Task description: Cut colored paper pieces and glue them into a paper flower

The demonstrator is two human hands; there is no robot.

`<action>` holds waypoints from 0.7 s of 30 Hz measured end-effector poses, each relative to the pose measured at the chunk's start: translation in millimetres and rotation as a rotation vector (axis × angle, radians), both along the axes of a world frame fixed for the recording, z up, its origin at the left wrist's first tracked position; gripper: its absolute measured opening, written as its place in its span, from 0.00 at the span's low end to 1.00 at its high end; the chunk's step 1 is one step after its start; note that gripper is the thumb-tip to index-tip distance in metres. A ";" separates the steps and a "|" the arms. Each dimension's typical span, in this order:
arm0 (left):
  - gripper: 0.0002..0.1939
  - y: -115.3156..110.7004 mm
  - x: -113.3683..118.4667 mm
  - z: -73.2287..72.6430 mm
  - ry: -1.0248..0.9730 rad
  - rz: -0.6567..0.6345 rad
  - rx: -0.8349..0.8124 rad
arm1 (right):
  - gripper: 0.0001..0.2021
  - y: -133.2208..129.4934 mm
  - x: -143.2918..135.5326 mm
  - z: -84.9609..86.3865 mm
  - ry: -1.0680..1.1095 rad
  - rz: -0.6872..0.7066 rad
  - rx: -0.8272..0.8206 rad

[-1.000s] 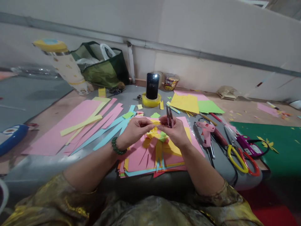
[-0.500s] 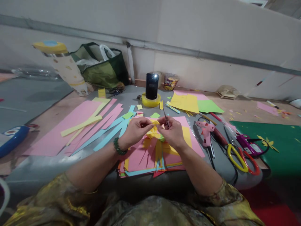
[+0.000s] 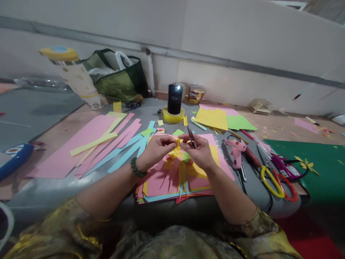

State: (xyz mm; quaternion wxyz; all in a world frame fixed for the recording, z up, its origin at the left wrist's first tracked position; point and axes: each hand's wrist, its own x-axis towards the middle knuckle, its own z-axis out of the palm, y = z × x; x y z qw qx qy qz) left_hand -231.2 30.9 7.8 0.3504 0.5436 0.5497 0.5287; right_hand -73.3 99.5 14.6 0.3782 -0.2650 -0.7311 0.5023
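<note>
My left hand (image 3: pixel 157 150), with a green bead bracelet at the wrist, pinches a small yellow paper piece (image 3: pixel 178 144) from the left. On the other side, my right hand (image 3: pixel 199 153) has thumb and fingertip closed on the same piece. A slim, dark, pointed tool (image 3: pixel 191 137), like tweezers or small scissors, is also tucked in my right hand, tips pointing up and away. Under both hands lies a stack of coloured paper (image 3: pixel 164 176), pink on top. Yellow paper strips (image 3: pixel 182 176) and a green scrap (image 3: pixel 186 157) rest on it. My fingers partly hide the yellow piece.
Pink, cream and blue paper strips (image 3: pixel 107 144) lie to the left. A phone (image 3: pixel 174 99) stands in a yellow tape roll (image 3: pixel 173 117). On the right are a pink glue gun (image 3: pixel 236 151) and scissors with yellow and red handles (image 3: pixel 273 183). A tumbler (image 3: pixel 78 81) stands back left.
The pointed tool in my right hand has turned slightly, and its two points show more apart. Both hands stay at the yellow paper piece, almost unmoved.
</note>
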 end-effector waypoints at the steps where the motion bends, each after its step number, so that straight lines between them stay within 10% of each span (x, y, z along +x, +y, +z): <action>1: 0.11 -0.4 -0.9 1.5 -0.017 -0.065 -0.049 | 0.12 2.4 1.6 1.5 -0.004 0.038 0.000; 6: 0.11 -1.5 -3.9 6.7 -0.136 -0.238 -0.198 | 0.07 8.8 6.3 6.1 -0.082 0.228 0.058; 21: 0.10 -4.2 -1.0 7.9 -0.235 -0.047 -0.091 | 0.19 6.0 2.2 2.8 -0.095 -0.016 0.005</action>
